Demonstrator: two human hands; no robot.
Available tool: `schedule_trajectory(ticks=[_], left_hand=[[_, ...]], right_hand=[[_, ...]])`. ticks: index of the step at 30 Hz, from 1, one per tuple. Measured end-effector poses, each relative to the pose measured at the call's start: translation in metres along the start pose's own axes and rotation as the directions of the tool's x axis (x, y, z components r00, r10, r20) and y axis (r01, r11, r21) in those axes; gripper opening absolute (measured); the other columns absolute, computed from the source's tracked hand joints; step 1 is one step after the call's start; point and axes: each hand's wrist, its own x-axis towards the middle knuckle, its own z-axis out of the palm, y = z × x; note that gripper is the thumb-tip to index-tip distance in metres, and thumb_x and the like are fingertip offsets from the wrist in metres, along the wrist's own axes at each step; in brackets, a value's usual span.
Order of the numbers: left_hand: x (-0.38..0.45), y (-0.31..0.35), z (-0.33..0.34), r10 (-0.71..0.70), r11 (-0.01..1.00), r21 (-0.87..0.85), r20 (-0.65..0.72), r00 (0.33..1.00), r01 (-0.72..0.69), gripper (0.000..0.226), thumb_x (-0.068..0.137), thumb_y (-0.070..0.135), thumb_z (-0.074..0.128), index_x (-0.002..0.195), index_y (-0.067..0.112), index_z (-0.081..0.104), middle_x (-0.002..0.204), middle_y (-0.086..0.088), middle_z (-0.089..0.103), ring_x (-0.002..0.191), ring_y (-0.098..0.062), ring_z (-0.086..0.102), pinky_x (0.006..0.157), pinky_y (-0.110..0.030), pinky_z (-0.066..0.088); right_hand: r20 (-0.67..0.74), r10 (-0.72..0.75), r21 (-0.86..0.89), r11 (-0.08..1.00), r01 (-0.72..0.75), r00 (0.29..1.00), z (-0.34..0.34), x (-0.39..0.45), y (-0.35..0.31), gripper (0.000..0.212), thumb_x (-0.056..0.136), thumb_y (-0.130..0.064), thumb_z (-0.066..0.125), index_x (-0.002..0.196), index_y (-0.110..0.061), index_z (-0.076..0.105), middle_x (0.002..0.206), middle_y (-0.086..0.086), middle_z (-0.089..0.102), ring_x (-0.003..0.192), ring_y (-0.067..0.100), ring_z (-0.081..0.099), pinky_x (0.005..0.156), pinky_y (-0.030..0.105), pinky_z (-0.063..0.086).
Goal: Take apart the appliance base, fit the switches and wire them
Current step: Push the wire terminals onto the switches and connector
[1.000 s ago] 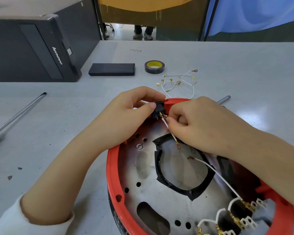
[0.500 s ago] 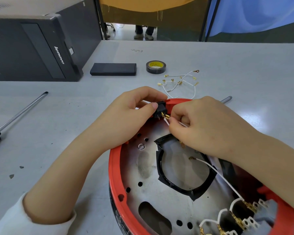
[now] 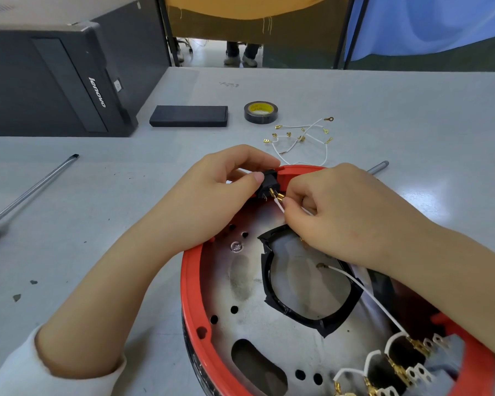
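The left hand (image 3: 212, 192) pinches the black switch (image 3: 269, 182) at the red base rim (image 3: 187, 281); the right hand (image 3: 346, 212) pinches a white wire (image 3: 279, 205), its fingertips hidden underneath.

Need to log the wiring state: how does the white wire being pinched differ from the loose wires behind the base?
The pinched wire is held by the right hand, its brass connector at the black switch, which the left hand grips. The loose wires lie tangled and untouched on the table. Both have white insulation and brass terminals.

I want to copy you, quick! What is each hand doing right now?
Left hand: grips the black switch.
Right hand: pinches the white wire.
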Motion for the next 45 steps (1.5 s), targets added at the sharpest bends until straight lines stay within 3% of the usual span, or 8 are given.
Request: schedule_trajectory(ticks=[7, 11, 15, 19, 23, 35, 39, 45], left_hand=[[0.0, -0.001, 0.0, -0.007, 1.0, 0.007, 0.001, 1.0, 0.007, 0.029, 0.098, 0.016, 0.05, 0.101, 0.04, 0.066, 0.099, 0.007, 0.072, 0.097, -0.019, 0.066, 0.091, -0.044, 0.051], [0.0, 0.0, -0.001, -0.011, 1.0, 0.01, 0.003, 1.0, 0.011, 0.029, 0.098, 0.015, 0.05, 0.102, 0.038, 0.067, 0.098, 0.009, 0.072, 0.098, -0.012, 0.066, 0.093, -0.039, 0.05], [0.0, 0.0, 0.0, -0.013, 1.0, 0.004, 0.001, 1.0, 0.013, 0.029, 0.097, 0.014, 0.05, 0.102, 0.037, 0.067, 0.096, 0.011, 0.072, 0.097, -0.009, 0.066, 0.096, -0.031, 0.049], [0.0, 0.0, 0.0, -0.018, 1.0, 0.005, -0.001, 1.0, 0.018, 0.028, 0.097, 0.015, 0.05, 0.102, 0.036, 0.068, 0.097, 0.01, 0.073, 0.097, -0.009, 0.066, 0.097, -0.033, 0.049], [0.0, 0.001, 0.0, -0.024, 1.0, 0.001, -0.008, 1.0, 0.024, 0.028, 0.097, 0.015, 0.05, 0.102, 0.036, 0.068, 0.098, 0.008, 0.073, 0.098, -0.01, 0.067, 0.099, -0.037, 0.048], [-0.001, 0.003, -0.001, -0.024, 1.0, 0.003, 0.007, 1.0, 0.024, 0.027, 0.098, 0.015, 0.05, 0.103, 0.035, 0.067, 0.096, 0.012, 0.072, 0.096, -0.006, 0.066, 0.092, -0.021, 0.049], [-0.002, 0.002, 0.0, -0.026, 1.0, 0.008, 0.003, 1.0, 0.026, 0.027, 0.098, 0.015, 0.05, 0.104, 0.036, 0.067, 0.098, 0.008, 0.073, 0.099, -0.011, 0.066, 0.099, -0.038, 0.048], [-0.002, 0.003, 0.0, -0.03, 0.999, 0.02, 0.005, 1.0, 0.03, 0.027, 0.097, 0.017, 0.05, 0.104, 0.037, 0.067, 0.097, 0.006, 0.073, 0.097, -0.013, 0.066, 0.097, -0.039, 0.048]], right_hand=[[-0.041, -0.034, -0.146, 0.989, 0.027, 0.999, 0.001, -0.001, -0.005, 0.022, 0.088, -0.033, 0.043, 0.07, -0.022, 0.047, 0.054, -0.006, 0.034, 0.051, 0.006, 0.03, 0.044, 0.023, 0.016], [-0.028, -0.041, -0.166, 0.985, 0.036, 0.999, 0.013, 0.002, -0.004, 0.023, 0.082, -0.031, 0.031, 0.061, -0.024, 0.037, 0.05, -0.007, 0.034, 0.047, 0.021, 0.038, 0.046, 0.028, 0.034], [-0.065, -0.055, -0.22, 0.975, 0.04, 0.996, 0.016, 0.003, -0.004, 0.022, 0.077, -0.03, 0.032, 0.056, -0.026, 0.026, 0.048, -0.011, 0.012, 0.038, 0.021, 0.023, 0.039, 0.021, 0.023], [-0.064, -0.082, -0.289, 0.955, 0.06, 0.995, 0.02, 0.004, -0.003, 0.036, 0.078, -0.029, 0.037, 0.06, -0.028, 0.007, 0.049, -0.011, 0.006, 0.038, 0.021, 0.021, 0.037, 0.025, 0.034], [-0.047, -0.048, -0.268, 0.963, 0.034, 0.998, 0.019, 0.003, -0.004, 0.035, 0.081, -0.025, 0.053, 0.057, -0.025, 0.026, 0.047, -0.009, 0.02, 0.038, 0.02, 0.032, 0.04, 0.027, 0.04], [0.117, -0.043, -0.042, 0.998, 0.048, 0.992, -0.004, -0.006, -0.004, 0.022, 0.094, -0.036, 0.031, 0.084, -0.023, 0.045, 0.076, -0.003, 0.061, 0.066, 0.019, 0.054, 0.062, 0.036, 0.042], [0.136, -0.017, 0.016, 1.0, 0.014, 0.991, -0.004, -0.005, -0.003, 0.023, 0.096, -0.036, 0.034, 0.085, -0.024, 0.051, 0.074, -0.004, 0.057, 0.07, 0.018, 0.054, 0.064, 0.036, 0.044], [0.124, 0.049, 0.056, 0.997, -0.057, 0.991, -0.005, -0.003, -0.003, 0.028, 0.095, -0.037, 0.039, 0.072, -0.024, 0.047, 0.06, -0.005, 0.045, 0.061, 0.008, 0.045, 0.052, 0.025, 0.032]])
